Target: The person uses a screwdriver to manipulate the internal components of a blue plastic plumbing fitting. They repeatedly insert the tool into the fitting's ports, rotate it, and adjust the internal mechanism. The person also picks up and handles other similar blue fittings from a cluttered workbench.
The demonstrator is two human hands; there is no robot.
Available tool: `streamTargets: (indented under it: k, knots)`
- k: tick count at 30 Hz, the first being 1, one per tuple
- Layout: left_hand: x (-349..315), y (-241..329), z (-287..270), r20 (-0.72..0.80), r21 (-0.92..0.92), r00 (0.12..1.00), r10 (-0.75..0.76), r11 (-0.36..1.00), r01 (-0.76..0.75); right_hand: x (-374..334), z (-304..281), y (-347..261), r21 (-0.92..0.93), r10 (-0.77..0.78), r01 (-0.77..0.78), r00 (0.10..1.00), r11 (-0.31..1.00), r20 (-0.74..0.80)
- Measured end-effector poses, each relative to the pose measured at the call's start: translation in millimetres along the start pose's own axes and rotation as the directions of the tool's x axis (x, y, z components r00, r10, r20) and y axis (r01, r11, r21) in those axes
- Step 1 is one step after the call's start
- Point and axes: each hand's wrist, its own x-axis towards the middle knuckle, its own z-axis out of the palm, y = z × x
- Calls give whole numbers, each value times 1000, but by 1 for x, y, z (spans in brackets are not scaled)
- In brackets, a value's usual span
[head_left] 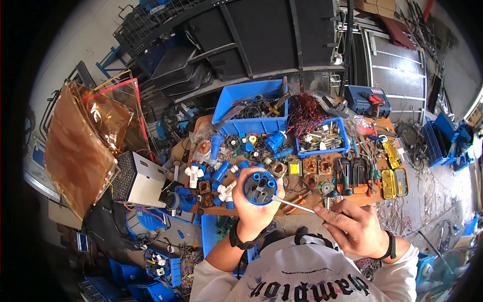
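Here, the left hand (255,215) curls its fingers around a blue-rimmed black plug (260,188) near the table (385,122); the right hand (358,227) closes its fingers on a thin metal rod (297,205), tip at the plug's rim. Beyond, a large blue bin (257,125) holds cables (257,106); a smaller blue basket (324,152) holds metal parts (322,137).
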Motion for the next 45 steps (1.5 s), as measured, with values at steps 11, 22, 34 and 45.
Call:
streamTargets:
  k: [11,22,34,45]
  knots:
    - [-3,-5,6,-58,52,995,-83,995,86,-4,18,-3,-134,-30,21,997,991,-67]
    - [-6,-10,2,-34,28,994,-107,994,108,-1,17,-7,270,129,-132,991,954,29]
    - [-8,-7,3,-55,38,995,-86,995,88,0,14,6,565,200,-248,969,787,147]
    - [-9,-6,6,-49,64,996,-77,995,80,-6,15,8,742,316,-404,910,535,268]
